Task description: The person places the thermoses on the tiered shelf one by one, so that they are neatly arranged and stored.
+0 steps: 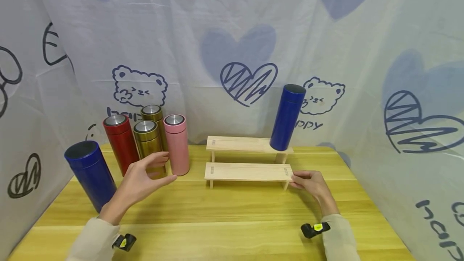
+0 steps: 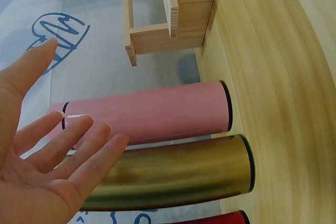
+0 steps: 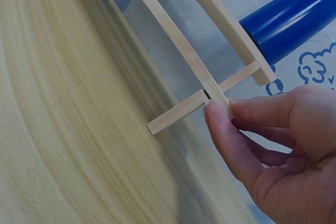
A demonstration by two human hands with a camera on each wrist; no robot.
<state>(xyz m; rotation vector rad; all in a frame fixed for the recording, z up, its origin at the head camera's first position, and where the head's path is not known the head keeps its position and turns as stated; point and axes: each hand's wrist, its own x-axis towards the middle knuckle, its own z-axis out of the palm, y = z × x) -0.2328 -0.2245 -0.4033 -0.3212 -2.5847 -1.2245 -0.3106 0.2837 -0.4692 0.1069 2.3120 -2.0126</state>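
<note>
One pink bottle (image 1: 177, 148) just beside left grip (image 1: 137, 180), unclosed | lower shelf (image 1: 250, 171) pinched at right end by right grip (image 1: 312, 183)

The pink bottle (image 1: 178, 148), capped and silver-topped, stands upright just beside the left hand (image 1: 139, 178). The pale wooden two-step shelf (image 1: 246, 171) stands level between the hands, its lower step's end pinched by the right hand (image 1: 313, 184).

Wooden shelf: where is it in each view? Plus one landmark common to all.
Head: wooden shelf, just right of centre.
Left wrist: top centre, cut off by the top edge.
Right wrist: upper middle, cut off at the top, right hand pinching one end.
Shared landmark: the blue bottle standing on it, partly out of frame in both wrist views.
</note>
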